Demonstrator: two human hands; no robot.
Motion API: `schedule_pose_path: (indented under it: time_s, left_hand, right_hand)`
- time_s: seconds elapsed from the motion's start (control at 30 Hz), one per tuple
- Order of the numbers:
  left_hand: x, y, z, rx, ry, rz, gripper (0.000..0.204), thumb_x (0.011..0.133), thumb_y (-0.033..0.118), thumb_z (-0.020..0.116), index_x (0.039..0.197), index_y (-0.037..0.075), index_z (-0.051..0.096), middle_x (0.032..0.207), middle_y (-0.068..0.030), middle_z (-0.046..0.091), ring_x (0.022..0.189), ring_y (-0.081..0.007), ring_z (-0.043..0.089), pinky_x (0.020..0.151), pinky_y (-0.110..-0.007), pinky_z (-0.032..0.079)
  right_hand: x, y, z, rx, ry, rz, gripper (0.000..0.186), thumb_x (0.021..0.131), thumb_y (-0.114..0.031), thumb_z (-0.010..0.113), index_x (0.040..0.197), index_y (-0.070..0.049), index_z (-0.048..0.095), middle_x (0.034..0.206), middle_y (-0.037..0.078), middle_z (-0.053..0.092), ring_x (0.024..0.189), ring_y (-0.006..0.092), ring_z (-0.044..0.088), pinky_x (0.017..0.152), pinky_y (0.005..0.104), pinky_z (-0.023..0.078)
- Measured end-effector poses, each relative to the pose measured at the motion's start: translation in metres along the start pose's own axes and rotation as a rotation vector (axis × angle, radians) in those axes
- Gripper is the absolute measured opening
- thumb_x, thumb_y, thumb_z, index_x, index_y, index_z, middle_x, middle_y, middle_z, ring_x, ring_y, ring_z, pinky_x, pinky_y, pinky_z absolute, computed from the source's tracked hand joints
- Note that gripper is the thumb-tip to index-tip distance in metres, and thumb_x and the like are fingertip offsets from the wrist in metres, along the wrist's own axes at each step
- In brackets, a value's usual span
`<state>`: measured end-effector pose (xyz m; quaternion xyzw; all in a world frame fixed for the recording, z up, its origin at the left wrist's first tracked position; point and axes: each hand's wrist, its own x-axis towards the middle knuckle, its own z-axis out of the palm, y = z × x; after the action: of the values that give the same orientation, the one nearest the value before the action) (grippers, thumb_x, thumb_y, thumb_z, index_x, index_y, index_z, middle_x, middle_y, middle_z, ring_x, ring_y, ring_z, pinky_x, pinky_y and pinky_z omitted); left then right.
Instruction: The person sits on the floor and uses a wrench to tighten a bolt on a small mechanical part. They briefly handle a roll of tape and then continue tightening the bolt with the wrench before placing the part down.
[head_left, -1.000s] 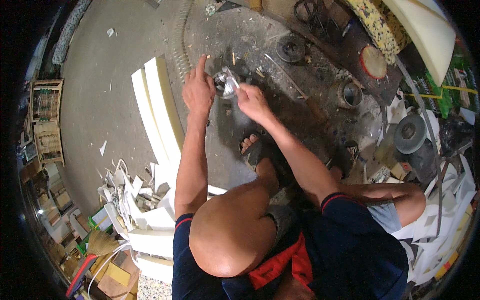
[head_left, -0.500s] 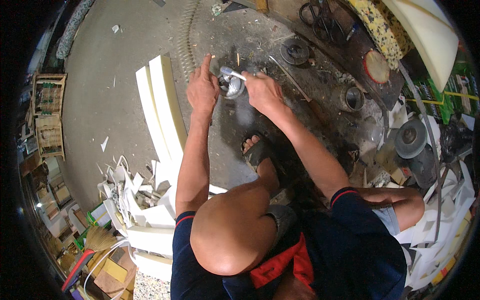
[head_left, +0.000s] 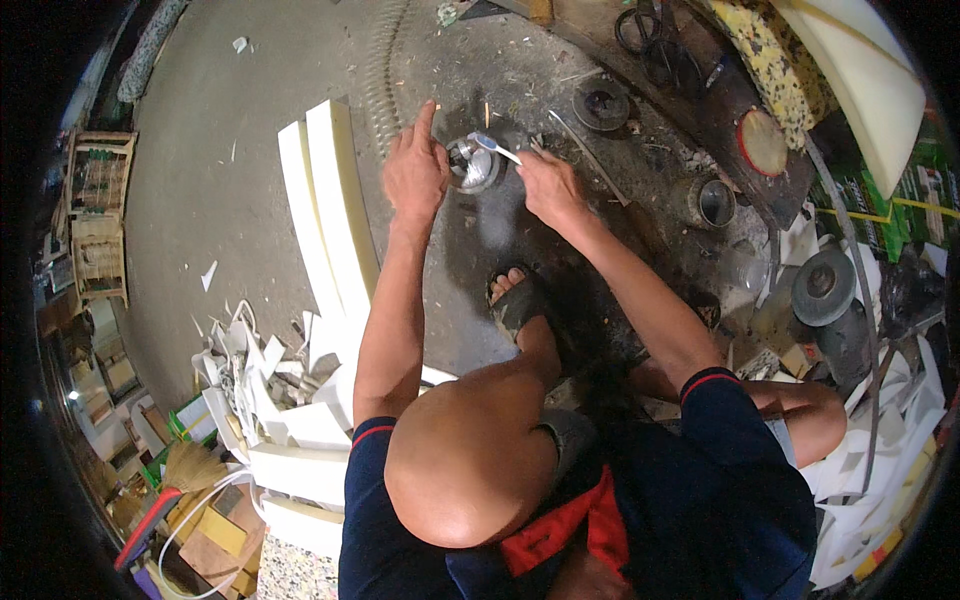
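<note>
A toothbrush (head_left: pixel 508 155) with a pale handle and bluish head is pinched in my right hand (head_left: pixel 553 190). Its head reaches over the upper rim of a shiny round metal part (head_left: pixel 474 172) low over the floor. On that part's left side is my left hand (head_left: pixel 416 178), thumb against the rim and index finger pointing away from me. The other left fingers are curled and partly hidden. Just beyond the right hand lies a long thin tool (head_left: pixel 585 150) with a dark handle.
Two long cream foam strips (head_left: pixel 335 190) lie left of my left arm. A coiled hose (head_left: pixel 384 75) runs beyond the left hand. To the right are a dark round disc (head_left: pixel 601 103), a tin can (head_left: pixel 711 203) and a grinding wheel (head_left: pixel 823 287). White foam scraps (head_left: pixel 275 375) are heaped lower left.
The view has shifted slightly, so hands and metal part appear a little further right. My right hand has drawn slightly away from the left, with the toothbrush still in it.
</note>
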<state>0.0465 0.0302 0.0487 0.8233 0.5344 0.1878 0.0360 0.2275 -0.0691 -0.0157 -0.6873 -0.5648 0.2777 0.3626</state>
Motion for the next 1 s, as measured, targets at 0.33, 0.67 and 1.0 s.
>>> schedule_pose_path:
  time_s: [0.33, 0.67, 1.0]
  left_hand:
    - [0.001, 0.002, -0.012, -0.161, -0.124, -0.069, 0.024, 0.087, 0.024, 0.066, 0.108, 0.013, 0.066, 0.102, -0.0120, 0.069, 0.097, -0.0339, 0.065, 0.079, -0.048, 0.052]
    - [-0.002, 0.001, -0.017, -0.177, -0.118, 0.071, 0.038, 0.068, 0.040, 0.085, 0.084, 0.010, 0.068, 0.076, -0.0086, 0.069, 0.075, -0.0318, 0.067, 0.073, -0.044, 0.052]
    - [-0.003, -0.001, -0.015, -0.105, -0.108, 0.071, 0.037, 0.067, 0.041, 0.085, 0.075, 0.010, 0.066, 0.073, -0.0093, 0.068, 0.073, -0.0318, 0.067, 0.071, -0.043, 0.050]
  right_hand:
    - [0.059, -0.041, -0.005, 0.522, -0.346, 0.526, 0.042, 0.099, -0.039, 0.060, 0.073, -0.006, 0.058, 0.061, -0.002, 0.050, 0.048, 0.0080, 0.046, 0.041, 0.0268, 0.033]
    - [0.076, -0.038, -0.005, 0.688, -0.507, 0.395, 0.034, 0.102, -0.033, 0.056, 0.082, -0.007, 0.060, 0.064, -0.004, 0.049, 0.046, 0.0027, 0.038, 0.038, 0.0217, 0.029]
    - [0.071, -0.043, 0.002, 0.761, -0.444, 0.553, 0.036, 0.103, -0.035, 0.054, 0.080, -0.007, 0.059, 0.058, -0.004, 0.043, 0.044, 0.0072, 0.037, 0.039, 0.0279, 0.030]
